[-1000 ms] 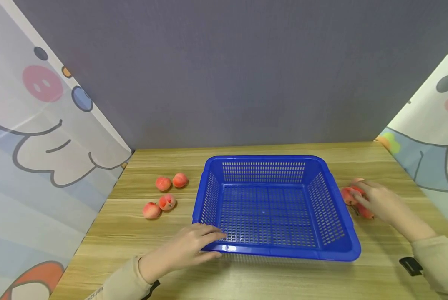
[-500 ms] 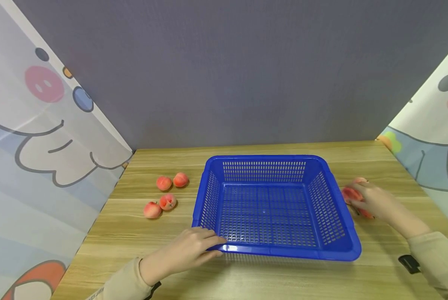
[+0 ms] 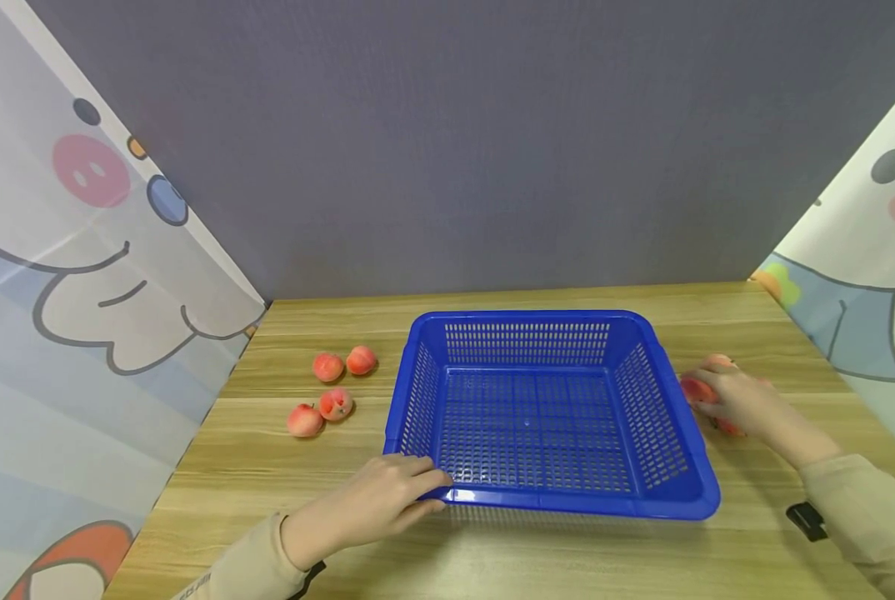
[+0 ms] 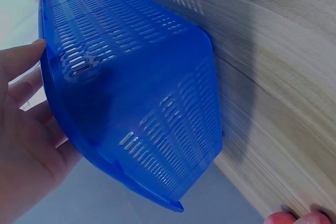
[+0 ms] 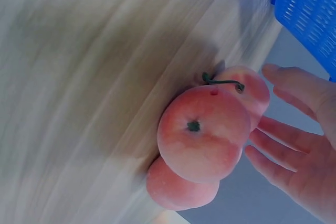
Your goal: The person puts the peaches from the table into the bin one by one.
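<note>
My left hand (image 3: 387, 496) grips the near-left corner of the blue plastic basket (image 3: 567, 503). In the left wrist view, the thumb lies on the outside of the basket rim (image 4: 46, 72), and the fingers reach over its other side. At the basket's right, my right hand (image 3: 743, 404) hovers low over a cluster of red-pink peaches. In the right wrist view, its fingers (image 5: 278, 150) are spread and fairly straight beside the rear peach (image 5: 252, 90); the thumb tip is close to that fruit. A larger front peach (image 5: 202, 135) hides part of the contact.
Several peaches (image 3: 327, 367) lie on the wooden table (image 3: 252, 475) left of the basket. A grey panel (image 3: 447, 150) stands behind the table. Cartoon-printed curtains (image 3: 117, 275) flank both sides. Slotted walls enclose the basket's bare floor (image 3: 526, 425).
My right hand has shifted slightly left and down around the peaches. The left hand's fingers have settled lower over the rim. The basket stays in nearly the same place.
</note>
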